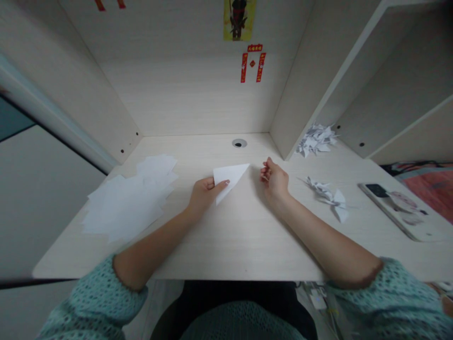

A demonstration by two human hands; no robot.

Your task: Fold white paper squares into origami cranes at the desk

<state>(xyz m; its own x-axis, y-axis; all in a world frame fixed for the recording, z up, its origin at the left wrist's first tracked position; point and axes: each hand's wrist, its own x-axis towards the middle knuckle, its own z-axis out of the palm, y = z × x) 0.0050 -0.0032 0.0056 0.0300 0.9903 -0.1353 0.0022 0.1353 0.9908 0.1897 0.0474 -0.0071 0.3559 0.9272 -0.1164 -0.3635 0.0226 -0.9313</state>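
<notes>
A folded white paper (231, 177), roughly triangular with its point to the right, is pinched in my left hand (205, 192). The thumb lies on top of the paper and the other fingers are partly hidden beneath it. To the right of the paper's tip, my right hand (274, 179) is raised on its side with the fingers curled in, apart from the paper. No object shows in those fingers. Left of my left hand a spread pile of white paper sheets (130, 198) lies on the desk. Several folded paper pieces (329, 194) lie right of my right wrist.
A heap of folded white paper (316, 139) sits at the back right, beside the upright panel (300, 80). A phone in a patterned case (399, 210) lies on the right of the desk (240, 250). Near the back is a round cable hole (239, 143).
</notes>
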